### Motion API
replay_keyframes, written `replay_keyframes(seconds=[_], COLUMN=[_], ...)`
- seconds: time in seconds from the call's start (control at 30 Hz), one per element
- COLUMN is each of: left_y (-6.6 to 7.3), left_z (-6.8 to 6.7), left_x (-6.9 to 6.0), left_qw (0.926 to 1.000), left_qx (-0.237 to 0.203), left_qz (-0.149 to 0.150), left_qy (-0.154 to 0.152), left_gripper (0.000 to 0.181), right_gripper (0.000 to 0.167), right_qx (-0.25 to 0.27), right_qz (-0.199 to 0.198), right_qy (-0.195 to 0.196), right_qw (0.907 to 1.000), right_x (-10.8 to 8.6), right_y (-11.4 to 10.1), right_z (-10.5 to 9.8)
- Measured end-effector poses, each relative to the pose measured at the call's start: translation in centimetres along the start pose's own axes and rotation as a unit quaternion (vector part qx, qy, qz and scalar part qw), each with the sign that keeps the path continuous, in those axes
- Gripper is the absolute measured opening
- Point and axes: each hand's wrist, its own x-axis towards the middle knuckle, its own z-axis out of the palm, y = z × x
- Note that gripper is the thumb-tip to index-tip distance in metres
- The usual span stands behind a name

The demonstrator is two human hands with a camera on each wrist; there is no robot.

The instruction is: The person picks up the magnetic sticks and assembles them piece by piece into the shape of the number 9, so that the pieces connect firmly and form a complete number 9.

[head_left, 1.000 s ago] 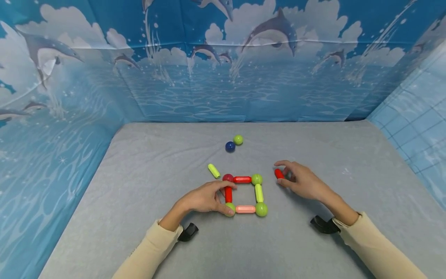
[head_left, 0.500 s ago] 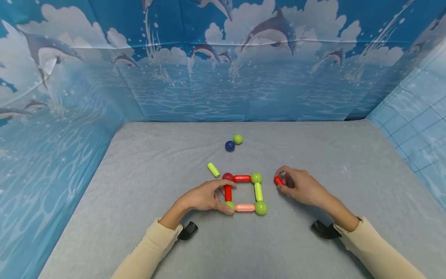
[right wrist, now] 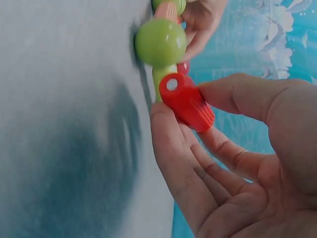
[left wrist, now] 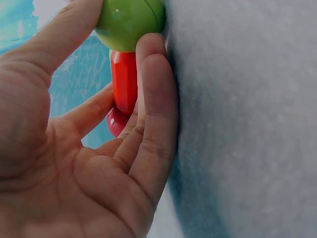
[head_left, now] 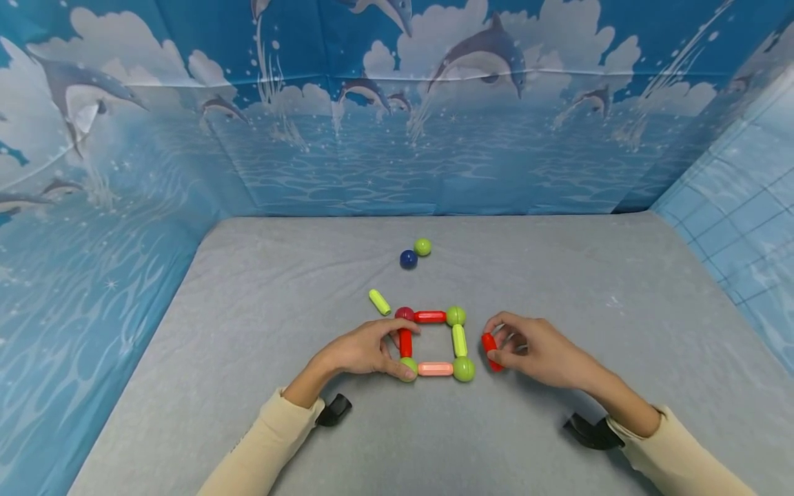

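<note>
A square of magnetic sticks and balls lies flat on the table in the head view. Three of its corners are green balls (head_left: 463,369) and the far left one is a red ball (head_left: 404,314). Its sides are two red sticks (head_left: 430,317), a yellow-green stick (head_left: 459,341) and a pink stick (head_left: 435,369). My left hand (head_left: 366,350) grips the left side, thumb on the near green ball (left wrist: 131,22), a finger reaching the red ball. Right of the square, my right hand (head_left: 540,350) pinches a loose red magnetic stick (right wrist: 188,104), its pale end showing, apart from the square.
A loose yellow-green stick (head_left: 380,302) lies beyond the square's far left corner. Farther back, a blue ball (head_left: 408,260) and a green ball (head_left: 422,246) sit close together on the grey cloth (head_left: 279,275). A dolphin-printed curtain (head_left: 372,158) hangs behind the table.
My right hand has closed its pinch on the red stick, moved nearer me and slightly left, and turned the stick. My left hand and the square stay in place.
</note>
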Motion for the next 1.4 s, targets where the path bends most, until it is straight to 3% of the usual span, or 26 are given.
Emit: replay_keyframes(seconds=[0.37, 0.7, 0.9, 1.17, 1.4], left_y=[0.0, -0.1, 0.0, -0.2, -0.1], left_z=[0.2, 0.1, 0.1, 0.2, 0.1], left_x=[-0.1, -0.1, -0.1, -0.1, 0.0], left_qw=[0.9999, 0.9999, 0.9999, 0.9998, 0.9998], left_qx=[-0.009, -0.013, -0.008, -0.012, -0.018], left_qz=[-0.007, -0.01, -0.012, -0.013, -0.009], left_qy=[-0.002, -0.002, 0.0, 0.002, 0.004], left_gripper=[0.067, 0.067, 0.067, 0.067, 0.067], right_gripper=[0.029, 0.035, 0.047, 0.065, 0.067], right_qx=[0.116, 0.218, 0.253, 0.246, 0.277], right_qz=[0.009, 0.027, 0.039, 0.067, 0.092], right_qy=[-0.078, -0.14, -0.153, -0.149, -0.145], right_qw=[0.9902, 0.9654, 0.9545, 0.9555, 0.9453], right_x=[-1.1, -1.1, -1.0, -1.0, -0.9], right_y=[-0.9, -1.1, -1.1, -1.3, -1.3], right_z=[1.1, 2.4, 2.9, 3.4, 3.5])
